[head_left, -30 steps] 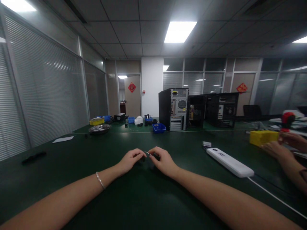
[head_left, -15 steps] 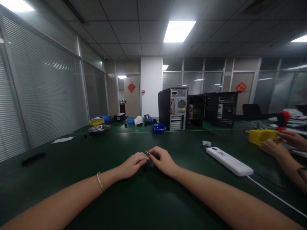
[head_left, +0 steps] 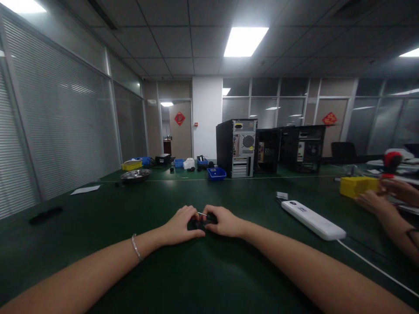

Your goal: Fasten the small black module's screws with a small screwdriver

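My left hand [head_left: 183, 226] and my right hand [head_left: 225, 221] meet over the green table, in the middle of the head view. Between them lies a small black part [head_left: 199, 224], largely covered by my fingers, so its kind does not show. A thin bright metal rod [head_left: 202, 214] spans the gap between the fingertips of both hands, above the part. My right fingers are curled round the part's right side. On the left, my thumb is stretched along the near side while the fingers bend over the far side.
A white power strip [head_left: 312, 220] with a cable lies to the right. Beyond stand a computer tower [head_left: 242, 148], a blue tray [head_left: 216, 174] and a metal bowl [head_left: 135, 175]. At far right another person's hands [head_left: 376, 203] work by a yellow bin [head_left: 356, 186].
My left thumb has swung down and away from its fingers, showing more of the black part. My right hand has lowered slightly, and the metal rod now lies flatter.
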Available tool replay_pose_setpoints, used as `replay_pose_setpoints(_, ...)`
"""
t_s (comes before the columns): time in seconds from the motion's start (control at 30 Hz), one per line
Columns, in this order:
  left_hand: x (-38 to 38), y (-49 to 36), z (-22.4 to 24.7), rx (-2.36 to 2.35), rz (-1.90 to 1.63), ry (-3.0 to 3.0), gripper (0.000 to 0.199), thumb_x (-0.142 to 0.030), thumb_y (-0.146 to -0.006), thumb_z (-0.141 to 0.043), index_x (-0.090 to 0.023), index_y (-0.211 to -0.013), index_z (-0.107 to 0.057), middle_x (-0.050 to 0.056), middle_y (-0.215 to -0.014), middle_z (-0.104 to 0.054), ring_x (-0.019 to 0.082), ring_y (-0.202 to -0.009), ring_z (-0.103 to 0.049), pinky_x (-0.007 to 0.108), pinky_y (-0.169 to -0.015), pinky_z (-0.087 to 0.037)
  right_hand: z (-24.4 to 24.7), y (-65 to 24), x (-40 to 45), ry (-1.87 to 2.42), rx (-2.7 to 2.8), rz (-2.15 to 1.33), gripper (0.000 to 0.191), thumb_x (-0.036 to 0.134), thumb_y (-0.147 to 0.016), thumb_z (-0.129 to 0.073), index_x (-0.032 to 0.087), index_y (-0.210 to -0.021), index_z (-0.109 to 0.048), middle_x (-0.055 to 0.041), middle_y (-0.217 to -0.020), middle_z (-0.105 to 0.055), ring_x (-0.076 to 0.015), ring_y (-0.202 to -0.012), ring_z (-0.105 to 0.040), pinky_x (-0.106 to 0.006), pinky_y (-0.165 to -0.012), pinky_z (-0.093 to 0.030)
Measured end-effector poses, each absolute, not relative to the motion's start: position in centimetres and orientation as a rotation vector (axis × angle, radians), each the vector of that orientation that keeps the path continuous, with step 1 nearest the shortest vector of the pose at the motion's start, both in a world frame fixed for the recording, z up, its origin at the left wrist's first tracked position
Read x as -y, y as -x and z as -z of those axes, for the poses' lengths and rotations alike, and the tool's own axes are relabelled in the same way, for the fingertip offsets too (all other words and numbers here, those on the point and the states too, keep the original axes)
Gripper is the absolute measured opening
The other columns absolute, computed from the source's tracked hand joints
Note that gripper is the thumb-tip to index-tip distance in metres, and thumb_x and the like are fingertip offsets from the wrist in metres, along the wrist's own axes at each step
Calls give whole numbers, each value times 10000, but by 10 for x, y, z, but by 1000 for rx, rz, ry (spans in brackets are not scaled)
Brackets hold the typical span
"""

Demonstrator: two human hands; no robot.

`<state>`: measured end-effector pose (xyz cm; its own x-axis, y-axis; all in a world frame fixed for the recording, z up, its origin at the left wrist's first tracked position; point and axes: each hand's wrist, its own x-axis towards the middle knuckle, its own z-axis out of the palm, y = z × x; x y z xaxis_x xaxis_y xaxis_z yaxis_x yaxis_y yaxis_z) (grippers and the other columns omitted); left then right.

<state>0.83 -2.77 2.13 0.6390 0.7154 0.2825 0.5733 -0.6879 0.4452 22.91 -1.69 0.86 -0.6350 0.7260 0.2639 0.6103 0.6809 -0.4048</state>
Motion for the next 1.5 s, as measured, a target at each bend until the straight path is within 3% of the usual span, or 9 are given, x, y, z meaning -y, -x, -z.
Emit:
replay_pose_setpoints(0.23,25,-4,-20,-949,-663,-2455,258,-322,-870,-645,-158,-1068,-616,69,-1105,-621,246,-978,-603,445,-841,-497,-9,-228,18,1026,2484,-389,228,264,-953,-591,154,-1152,-598,-73,-1131,-642,-215,-923,-660,-402,-779,-561)
replay_pose_setpoints(0.5,4,-2,-7,-822,-788,-2156,323,-268,-924,-590,-168,-1228,-546,87,-1163,-631,233,-941,-657,428,-792,-563,-4,-229,14,966,2231,-328,223,259,-951,-592,153,-1147,-599,-75,-1142,-637,-221,-944,-654,-410,-794,-555)
replay_pose_setpoints(0.87,12,-10,-3,-616,-796,-1908,284,-233,-910,-612,-157,-1181,-573,70,-1088,-661,223,-910,-670,425,-794,-564,-10,-211,32,754,2097,-334,172,261,-949,-593,149,-1077,-618,-57,-1059,-653,-192,-864,-658,-364,-736,-561)
replay_pose_setpoints(1.1,18,-11,-8,-595,-842,-1849,411,-109,-766,-743,-195,-1106,-529,39,-1022,-689,224,-927,-677,380,-808,-526,-9,-208,32,691,2076,-326,181,265,-946,-598,148,-1083,-620,-62,-1082,-652,-211,-917,-654,-400,-789,-549)
replay_pose_setpoints(1.43,22,-12,-13,-609,-851,-1798,411,-134,-723,-785,-192,-1051,-544,16,-956,-676,203,-865,-676,356,-779,-521,-7,-208,33,680,2098,-311,172,266,-944,-600,148,-1067,-623,-59,-1071,-651,-206,-903,-651,-392,-779,-547)
replay_pose_setpoints(1.5,22,-12,-13,-595,-849,-1779,365,-173,-766,-759,-185,-1064,-548,25,-975,-676,203,-867,-680,371,-790,-531,-6,-209,33,683,2105,-309,169,265,-946,-596,151,-1068,-623,-59,-1074,-651,-204,-901,-651,-389,-778,-548)
